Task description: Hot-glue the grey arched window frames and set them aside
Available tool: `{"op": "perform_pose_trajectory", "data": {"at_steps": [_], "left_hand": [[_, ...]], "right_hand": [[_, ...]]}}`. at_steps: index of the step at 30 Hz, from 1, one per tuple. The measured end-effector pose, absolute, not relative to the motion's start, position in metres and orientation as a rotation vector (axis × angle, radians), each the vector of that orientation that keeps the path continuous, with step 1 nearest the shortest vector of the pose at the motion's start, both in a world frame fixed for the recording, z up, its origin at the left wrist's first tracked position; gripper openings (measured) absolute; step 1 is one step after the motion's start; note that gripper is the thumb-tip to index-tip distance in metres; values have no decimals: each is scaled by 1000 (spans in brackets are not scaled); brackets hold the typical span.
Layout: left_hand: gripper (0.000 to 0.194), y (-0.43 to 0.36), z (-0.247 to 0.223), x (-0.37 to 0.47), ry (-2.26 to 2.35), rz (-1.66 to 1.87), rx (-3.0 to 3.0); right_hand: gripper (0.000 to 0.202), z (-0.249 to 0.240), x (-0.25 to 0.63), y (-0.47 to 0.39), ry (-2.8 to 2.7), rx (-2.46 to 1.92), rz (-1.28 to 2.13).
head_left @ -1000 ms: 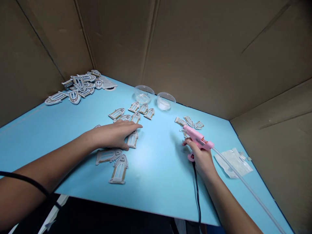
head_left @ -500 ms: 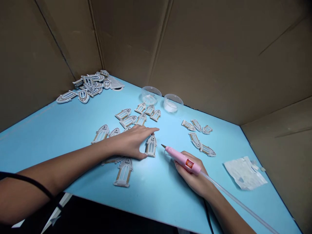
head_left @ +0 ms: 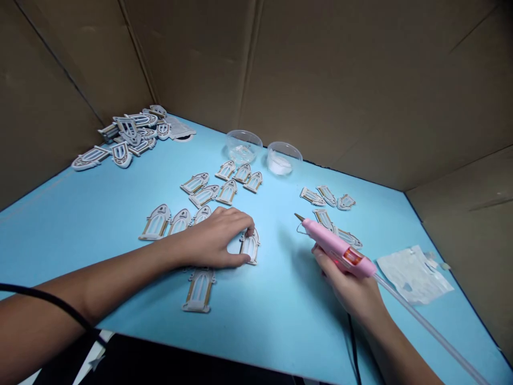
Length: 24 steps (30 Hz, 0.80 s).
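Observation:
My left hand (head_left: 224,238) reaches across the table, its thumb and fingers closed on the edges of a small arched window-shaped piece (head_left: 251,247) lying on the blue surface. Held in my right hand (head_left: 348,283) is a pink hot glue gun (head_left: 334,245), its metal nozzle pointing up and left, raised over the table. A long clear glue stick (head_left: 428,326) sticks out of its back end. Below my left forearm lies another window piece (head_left: 199,290). More of them, such as this larger one (head_left: 156,222), are partly behind my hand and arm.
Two clear plastic tubs (head_left: 243,147) stand at the back. A pile of window pieces (head_left: 130,133) fills the far left corner. Several smaller pieces (head_left: 312,196) and a white crumpled packet (head_left: 414,275) lie on the right. Cardboard walls (head_left: 340,80) enclose the table.
My right hand has lifted the glue gun away to the right, off from the window piece. The fingers of my left hand have curled in and closed on that piece. The view has shifted slightly.

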<state>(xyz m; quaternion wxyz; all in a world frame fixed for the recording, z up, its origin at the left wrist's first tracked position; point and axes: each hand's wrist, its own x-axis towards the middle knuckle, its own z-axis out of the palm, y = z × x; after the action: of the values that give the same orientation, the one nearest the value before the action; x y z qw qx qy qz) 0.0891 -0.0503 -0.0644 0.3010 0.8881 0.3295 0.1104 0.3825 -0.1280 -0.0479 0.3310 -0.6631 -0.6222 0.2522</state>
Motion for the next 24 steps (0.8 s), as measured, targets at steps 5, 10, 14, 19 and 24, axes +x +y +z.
{"op": "perform_pose_trajectory", "data": {"at_steps": [5,10,14,19,24], "left_hand": [[42,-52,-66,93,922,292,2349],[46,-50,-71,93,924,290,2347],[35,-50,-74,91,912,330,2339],[26,-51,-74,91,896,376,2350],[44,-50,-72,93,924,317,2274]], "right_hand": [[18,-48,378,-131,-1608,-1743,686],[21,-64,385,-130,-1515,-1791,891],[33,-72,396,-124,-1408,-1761,1206],[39,-68,391,-121,-1270,-1629,1267],[35,-68,389,-122,-1181,-1583,1264]]}}
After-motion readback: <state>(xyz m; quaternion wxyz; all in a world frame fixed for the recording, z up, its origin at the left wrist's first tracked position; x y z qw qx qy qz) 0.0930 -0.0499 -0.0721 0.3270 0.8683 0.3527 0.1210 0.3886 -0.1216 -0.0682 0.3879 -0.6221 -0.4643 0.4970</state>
